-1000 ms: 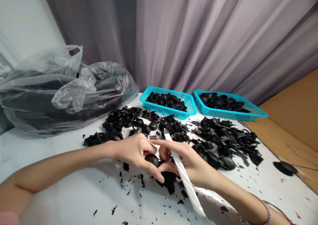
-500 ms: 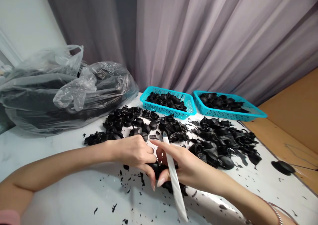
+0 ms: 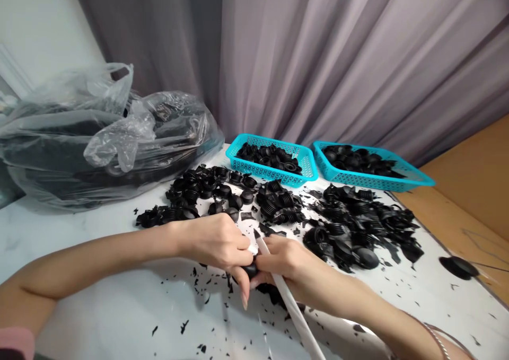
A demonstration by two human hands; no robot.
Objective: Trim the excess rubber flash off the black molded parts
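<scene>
Centrally, I noted the left hand [image 3: 217, 240] clenched round a small black rubber part [image 3: 250, 270], held just above the white table [image 3: 99, 317]. My right hand [image 3: 284, 262] gripped a white-handled blade [image 3: 292, 307], its tip beside that part. Loose black pieces [image 3: 358, 227] lay behind, before two blue baskets [image 3: 306, 169].

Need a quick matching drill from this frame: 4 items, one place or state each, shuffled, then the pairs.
Items:
1. white blade tool
2. left teal basket
3. clear plastic bag
4. single black cap

Places or states:
A. far left of the table, bulging with dark contents
B. alone near the table's right edge
C. gripped in the right hand
D. at the back by the curtain, holding black parts

Pairs: 1-C, 2-D, 3-A, 4-B
</scene>
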